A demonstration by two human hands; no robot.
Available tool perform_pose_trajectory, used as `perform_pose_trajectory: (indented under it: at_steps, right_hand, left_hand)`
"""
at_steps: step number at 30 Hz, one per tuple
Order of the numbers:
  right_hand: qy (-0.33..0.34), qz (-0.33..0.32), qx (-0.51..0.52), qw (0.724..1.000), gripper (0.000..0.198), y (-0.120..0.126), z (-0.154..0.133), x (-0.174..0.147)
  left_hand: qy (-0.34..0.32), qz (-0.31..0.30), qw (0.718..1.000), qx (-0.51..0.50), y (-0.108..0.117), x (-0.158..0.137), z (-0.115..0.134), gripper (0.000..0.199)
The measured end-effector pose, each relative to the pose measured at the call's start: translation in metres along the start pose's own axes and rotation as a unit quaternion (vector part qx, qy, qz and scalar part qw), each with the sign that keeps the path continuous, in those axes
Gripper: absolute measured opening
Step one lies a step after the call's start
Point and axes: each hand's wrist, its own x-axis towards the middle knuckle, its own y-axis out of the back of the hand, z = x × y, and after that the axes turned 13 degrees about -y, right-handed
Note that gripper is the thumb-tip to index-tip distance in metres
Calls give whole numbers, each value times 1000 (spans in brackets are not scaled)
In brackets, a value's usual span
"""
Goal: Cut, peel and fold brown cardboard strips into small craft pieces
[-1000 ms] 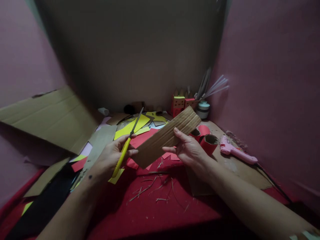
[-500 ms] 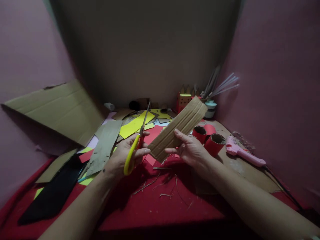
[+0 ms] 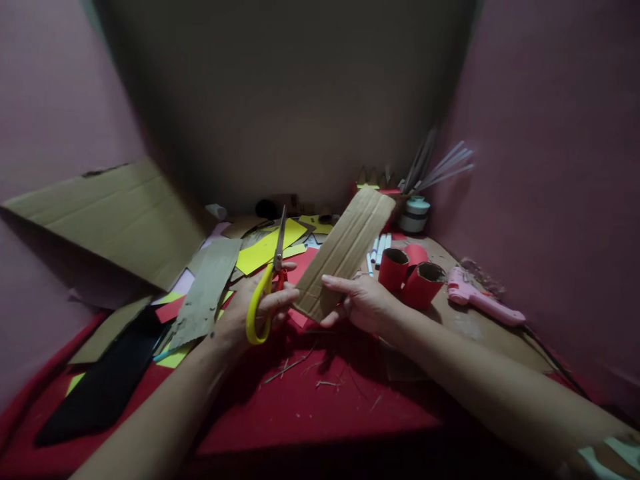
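My left hand (image 3: 257, 303) is closed on a pair of scissors (image 3: 261, 303) with yellow and red handles; the blades point up and away from me and look nearly closed. My right hand (image 3: 363, 301) grips a strip of corrugated cardboard (image 3: 347, 243) near its lower end, thumb on top and fingers beneath. The strip slants up to the right above the table. Its lower left corner is close to the fingertips of my left hand; whether they touch I cannot tell.
Red cardboard tubes (image 3: 424, 285) and a pink glue gun (image 3: 483, 300) are at the right. Behind them stands a jar (image 3: 415, 213) near white sticks. Yellow paper (image 3: 270, 247) and a grey cardboard piece (image 3: 207, 287) lie left. A large cardboard sheet (image 3: 115, 220) leans on the left wall.
The cardboard strip has shifted slightly left and turned steeper, with my right thumb now nearer its lower end. The scissors have tipped more upright. White markers now show beside the strip.
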Motion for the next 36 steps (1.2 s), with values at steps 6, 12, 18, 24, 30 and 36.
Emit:
perform_pose_trajectory:
  at_steps: [6, 12, 18, 24, 30, 36]
  right_hand:
    - [-7, -47, -71, 996, 39, 3, 0, 1]
    - [45, -40, -72, 996, 44, 14, 4, 1]
    - [75, 13, -56, 995, 28, 14, 3, 3]
    - [68, 24, -44, 996, 33, 16, 2, 5]
    - [46, 16, -52, 997, 35, 17, 7, 6]
    - [-28, -48, -104, 993, 37, 16, 11, 0]
  left_hand:
    - [-22, 41, 999, 20, 2, 2, 3, 57]
    - [-32, 62, 997, 25, 7, 4, 0, 56]
    - [-11, 76, 997, 28, 5, 3, 1, 57]
    - [27, 57, 997, 34, 10, 5, -4, 66]
    - [60, 37, 997, -36, 2, 3, -1, 65]
    - [6, 57, 993, -101, 3, 5, -5, 53]
